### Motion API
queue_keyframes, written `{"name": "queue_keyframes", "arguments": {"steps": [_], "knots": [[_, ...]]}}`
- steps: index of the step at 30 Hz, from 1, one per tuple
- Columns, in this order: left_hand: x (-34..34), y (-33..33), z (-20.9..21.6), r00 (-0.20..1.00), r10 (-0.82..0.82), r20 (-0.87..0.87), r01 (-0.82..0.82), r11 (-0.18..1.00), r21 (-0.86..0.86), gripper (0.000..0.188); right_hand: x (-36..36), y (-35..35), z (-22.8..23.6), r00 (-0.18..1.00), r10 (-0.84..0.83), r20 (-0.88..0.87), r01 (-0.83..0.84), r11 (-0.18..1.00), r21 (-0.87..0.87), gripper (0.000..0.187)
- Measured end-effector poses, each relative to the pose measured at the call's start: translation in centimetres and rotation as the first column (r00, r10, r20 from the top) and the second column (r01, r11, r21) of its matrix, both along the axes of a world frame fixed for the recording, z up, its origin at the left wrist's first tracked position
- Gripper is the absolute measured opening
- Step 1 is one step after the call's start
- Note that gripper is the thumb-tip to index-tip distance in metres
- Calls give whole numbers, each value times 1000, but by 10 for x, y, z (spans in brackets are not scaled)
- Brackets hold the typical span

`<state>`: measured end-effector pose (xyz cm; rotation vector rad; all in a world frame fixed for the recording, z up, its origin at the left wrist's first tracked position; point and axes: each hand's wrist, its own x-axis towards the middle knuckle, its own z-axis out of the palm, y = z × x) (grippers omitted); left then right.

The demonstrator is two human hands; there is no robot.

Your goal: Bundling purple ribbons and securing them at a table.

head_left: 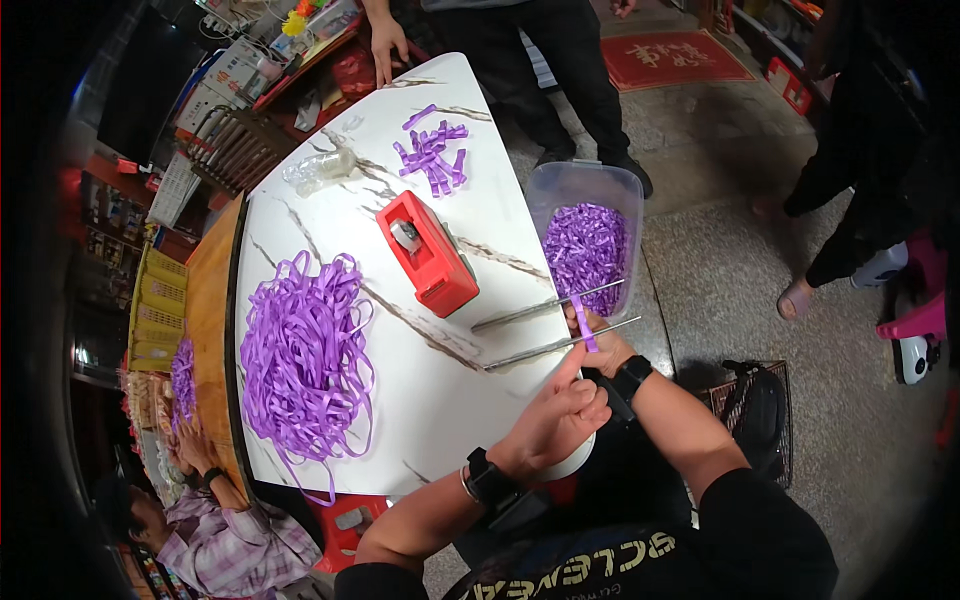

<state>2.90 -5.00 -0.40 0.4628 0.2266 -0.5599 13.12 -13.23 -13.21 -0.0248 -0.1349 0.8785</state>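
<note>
A short purple ribbon strip (583, 323) stretches across two thin parallel metal rods (540, 350) that jut over the white table's right edge. Close behind it, my right hand (605, 350) has its fingers closed at the strip, partly hidden by the rods. My left hand (562, 408) comes in from the near side. Its index finger points out to the strip's lower end by the nearer rod, with the other fingers curled and nothing visible in them. Just beyond the rods, a clear plastic bin (632, 225) holds many small purple ribbon pieces (585, 245).
On the marbled table (430, 435) lie a tangled heap of purple ribbon (305, 355), a red tape dispenser (428, 255), loose ribbon pieces (435, 158) and a clear plastic bottle (318, 172). One person stands across the table; another works at lower left. A wire basket (783, 415) sits right.
</note>
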Motion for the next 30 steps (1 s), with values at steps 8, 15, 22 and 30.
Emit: {"name": "queue_keyframes", "arguments": {"steps": [8,15,22,30], "knots": [[-2,-2,3,999,25,48,-25,1000,10,70,16,-25,15,962,81,261,38,907,-419,21],[-9,4,16,999,0,-53,8,988,151,56,28,-44,63,941,274,198,-66,722,-688,24],[-27,34,12,995,102,2,-101,976,194,47,32,-44,49,958,222,180,-46,742,-668,20],[-27,31,11,986,157,48,-164,964,211,38,51,-137,48,967,-19,256,188,729,-658,20]]}}
